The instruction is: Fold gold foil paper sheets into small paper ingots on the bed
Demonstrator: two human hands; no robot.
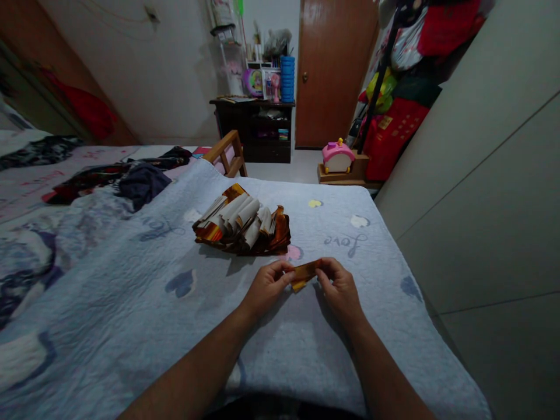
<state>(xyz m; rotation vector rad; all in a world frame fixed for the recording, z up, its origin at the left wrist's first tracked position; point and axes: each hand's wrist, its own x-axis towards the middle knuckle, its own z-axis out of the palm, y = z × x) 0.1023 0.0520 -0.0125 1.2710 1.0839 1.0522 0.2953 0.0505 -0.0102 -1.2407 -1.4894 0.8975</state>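
Between my two hands is a small folded piece of shiny amber-brown film or foil [305, 272], held just above the bed cover. My left hand [272, 284] pinches its left end between thumb and fingers. The right end is pinched by my right hand [340, 287]. A yellowish flap hangs below the strip, near the left fingertips. Beyond my left hand lies a pile of similar amber-brown pieces [280, 232], with several whitish rolled or folded strips [238, 211] on top. What the pieces are exactly, I cannot tell.
The light blue bed cover [210, 332] has hearts and lettering. Crumpled clothes [144, 185] lie at left, near a wooden bed rail [223, 153]. A dark cabinet [256, 131], a brown door [335, 70] and a pink toy [338, 156] stand beyond; a pale wardrobe [490, 192] borders the right.
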